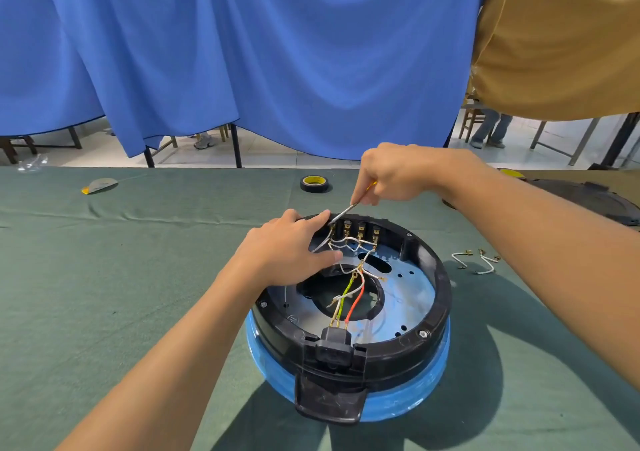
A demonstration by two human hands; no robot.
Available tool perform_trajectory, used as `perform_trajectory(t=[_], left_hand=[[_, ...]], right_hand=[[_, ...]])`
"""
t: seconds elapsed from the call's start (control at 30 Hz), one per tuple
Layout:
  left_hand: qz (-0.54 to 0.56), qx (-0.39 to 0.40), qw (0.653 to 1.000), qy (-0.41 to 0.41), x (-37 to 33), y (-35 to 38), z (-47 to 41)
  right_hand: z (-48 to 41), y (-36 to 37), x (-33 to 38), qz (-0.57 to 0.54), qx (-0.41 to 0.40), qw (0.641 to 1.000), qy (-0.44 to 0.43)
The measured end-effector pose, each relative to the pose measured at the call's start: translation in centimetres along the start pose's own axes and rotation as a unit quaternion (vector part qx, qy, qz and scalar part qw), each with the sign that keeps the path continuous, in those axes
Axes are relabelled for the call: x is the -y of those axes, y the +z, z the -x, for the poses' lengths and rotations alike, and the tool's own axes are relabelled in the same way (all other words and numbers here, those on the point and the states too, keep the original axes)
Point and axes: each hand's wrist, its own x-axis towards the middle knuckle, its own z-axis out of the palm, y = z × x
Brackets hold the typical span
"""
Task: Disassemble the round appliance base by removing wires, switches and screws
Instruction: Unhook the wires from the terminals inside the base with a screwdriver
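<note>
Four small switches [354, 230] sit in a row on the far inner wall of the round appliance base [440, 298], a black ring over a blue skirt that stands on the green cloth [104, 294] right under both hands. White wires [349, 241] loop from the switch terminals down towards the middle hole, where a green-yellow wire [344, 297] and a red wire [356, 299] run to the black power socket [333, 345] at the near edge.

The left hand [290, 253] lies across the far-left rim with its fingers stretched out fairly straight, the forefinger reaching beside the leftmost switch; a white wire passes under it, but I cannot tell whether it is held. The right hand [394, 173] hovers just beyond the rim, curled tightly round a thin tool [346, 211] with a yellowish handle, whose metal tip points down at the leftmost switch, close to the left forefinger.

Beneath the right forearm, two short loose wires [477, 262] lie on the cloth beside the base. Just left of the right hand rests a roll of black tape [314, 184]. Past the right wrist sits a dark round cover [588, 203]. Blue drapery [277, 52] hangs behind.
</note>
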Motion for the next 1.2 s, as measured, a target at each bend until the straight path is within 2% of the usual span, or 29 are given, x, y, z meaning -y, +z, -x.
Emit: perform_trajectory(t=[0.07,0.13,0.23,0.37,0.47,0.73,1.1,1.2], left_hand=[[0.000,0.002,1.000,0.000,0.0,-0.1,0.0],[-0.002,0.003,1.000,0.002,0.0,-0.1,0.1],[-0.003,0.002,1.000,0.004,0.0,-0.1,0.0],[-0.001,0.002,1.000,0.007,-0.1,-0.2,0.0],[0.000,0.003,1.000,0.007,-0.1,-0.2,0.0],[-0.005,0.009,1.000,0.006,-0.3,-0.3,0.2],[0.003,0.010,1.000,0.003,-0.3,-0.4,0.2],[0.005,0.009,1.000,0.003,-0.3,-0.4,0.2]], right_hand=[[-0.8,0.1,0.5,-0.029,0.029,0.999,-0.030],[-1.3,0.4,1.0,-0.035,0.024,0.998,-0.047],[-1.1,0.8,1.1,-0.028,-0.009,0.998,-0.059],[0.8,1.6,-0.7,-0.042,-0.077,0.996,-0.024],[2.0,2.5,-1.6,-0.021,-0.123,0.992,-0.004],[2.8,3.3,-0.2,0.027,-0.163,0.986,0.012],[3.9,3.7,0.6,0.077,-0.185,0.980,0.011],[3.8,4.0,0.6,0.123,-0.190,0.974,0.010]])
